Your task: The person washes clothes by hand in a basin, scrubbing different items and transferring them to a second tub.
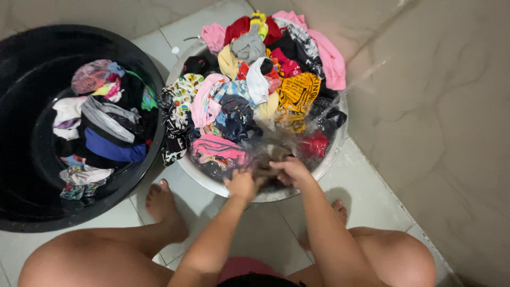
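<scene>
A white basin on the tiled floor is heaped with wet clothes of many colours. At its near edge my left hand and my right hand both grip a small brownish garment, bunched between them in the water. A stream of water falls from the upper right into the basin's right side. A yellow printed shirt and a pink cloth lie just beyond my hands.
A large black tub at the left holds several more garments. My bare feet rest on the white tiles between the two containers, knees bent at the bottom. A beige marbled wall rises close on the right.
</scene>
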